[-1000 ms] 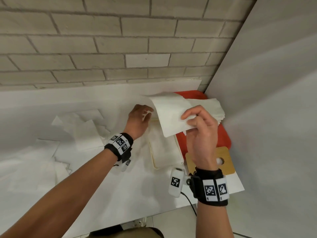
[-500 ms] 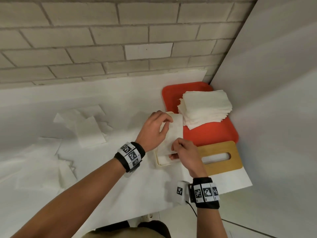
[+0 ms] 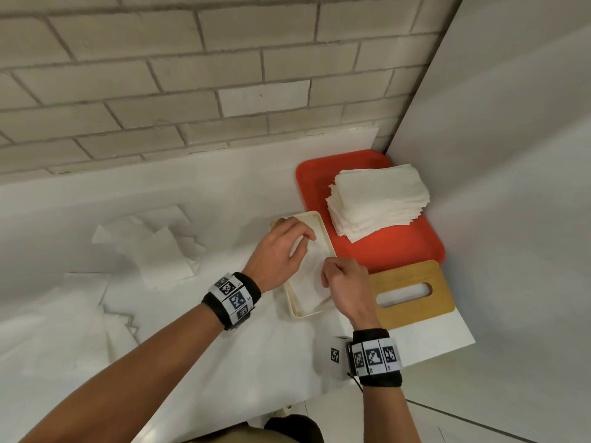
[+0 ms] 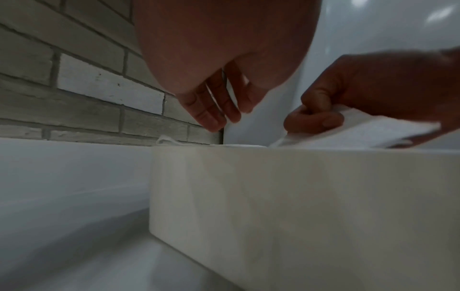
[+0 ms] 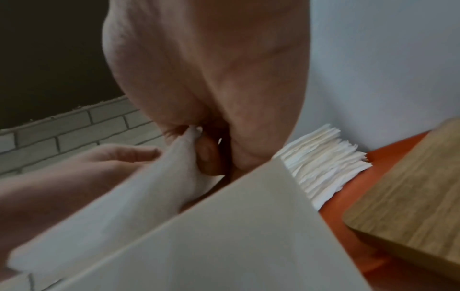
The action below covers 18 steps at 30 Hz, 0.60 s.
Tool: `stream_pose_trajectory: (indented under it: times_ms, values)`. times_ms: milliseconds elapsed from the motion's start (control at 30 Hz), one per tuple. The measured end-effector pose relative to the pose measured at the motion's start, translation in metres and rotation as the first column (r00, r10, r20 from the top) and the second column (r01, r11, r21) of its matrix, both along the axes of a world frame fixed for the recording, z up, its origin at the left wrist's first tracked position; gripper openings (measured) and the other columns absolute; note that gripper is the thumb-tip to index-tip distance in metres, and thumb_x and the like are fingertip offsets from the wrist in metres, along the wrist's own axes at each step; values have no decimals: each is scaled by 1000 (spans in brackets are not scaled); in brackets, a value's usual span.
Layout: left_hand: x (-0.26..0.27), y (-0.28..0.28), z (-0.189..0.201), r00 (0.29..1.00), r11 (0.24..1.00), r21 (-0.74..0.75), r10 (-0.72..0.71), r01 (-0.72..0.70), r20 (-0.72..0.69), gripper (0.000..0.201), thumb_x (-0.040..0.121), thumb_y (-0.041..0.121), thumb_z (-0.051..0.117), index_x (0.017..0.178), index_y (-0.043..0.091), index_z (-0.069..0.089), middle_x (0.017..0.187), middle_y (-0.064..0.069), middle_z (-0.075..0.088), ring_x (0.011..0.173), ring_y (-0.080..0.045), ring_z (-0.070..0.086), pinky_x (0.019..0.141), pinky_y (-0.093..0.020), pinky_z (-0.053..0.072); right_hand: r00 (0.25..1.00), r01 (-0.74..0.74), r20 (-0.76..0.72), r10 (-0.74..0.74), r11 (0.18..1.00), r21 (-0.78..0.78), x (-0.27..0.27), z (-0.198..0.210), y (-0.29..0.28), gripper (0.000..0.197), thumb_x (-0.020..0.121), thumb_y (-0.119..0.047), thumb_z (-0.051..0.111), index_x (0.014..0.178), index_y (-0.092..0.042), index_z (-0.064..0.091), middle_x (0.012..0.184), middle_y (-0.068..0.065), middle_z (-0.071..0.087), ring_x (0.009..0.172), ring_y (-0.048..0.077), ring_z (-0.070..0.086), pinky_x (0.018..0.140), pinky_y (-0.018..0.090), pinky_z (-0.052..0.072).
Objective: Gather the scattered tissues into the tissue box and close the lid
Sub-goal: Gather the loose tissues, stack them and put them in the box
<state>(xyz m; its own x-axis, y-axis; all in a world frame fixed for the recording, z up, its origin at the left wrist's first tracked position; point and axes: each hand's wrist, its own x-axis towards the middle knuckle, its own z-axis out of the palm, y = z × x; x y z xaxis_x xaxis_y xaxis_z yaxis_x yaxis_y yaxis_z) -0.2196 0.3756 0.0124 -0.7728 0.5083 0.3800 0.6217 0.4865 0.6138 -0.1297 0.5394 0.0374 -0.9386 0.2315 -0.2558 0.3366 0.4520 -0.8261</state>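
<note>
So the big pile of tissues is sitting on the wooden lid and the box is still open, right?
Not quite. In the head view the stack of tissues sits on the red tray, not on the wooden lid. The lid lies bare on the table beside the tray. The tissue box is indeed still open.

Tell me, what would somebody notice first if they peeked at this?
Probably the bright red tray in the corner, with a neat stack of white tissues on it. Next, both hands over the open cream tissue box: the right hand pinches a tissue going in, the left hand hovers beside it.
</note>
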Motion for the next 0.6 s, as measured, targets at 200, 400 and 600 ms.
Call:
stream_pose_trajectory:
  times_ms: [200,400,600]
  values:
    - [-7,3,-15,995,949,-299,-91,102,51,21,104,23,58,122,20,69,125,1,63,114,-24,57,97,-43,52,984,-176,47,170,936,304,10,-10,-4,18,98,-13,56,83,-13,66,75,3,69,68,23,63,62,31,48]
    - [-19,10,-24,966,790,-556,-196,257,167,37,106,35,57,143,28,58,152,2,52,138,-25,50,105,-51,48,975,-94,-80,207,711,697,35,4,-9,15,98,-33,65,103,-20,70,105,6,52,96,28,49,84,42,51]
    - [-50,-32,19,985,939,-342,12,48,172,29,100,9,50,119,26,63,120,2,71,102,-28,67,87,-44,55,826,-564,357,436,622,544,21,-23,-21,56,100,-75,18,123,-41,56,121,-3,50,124,26,51,109,45,45]
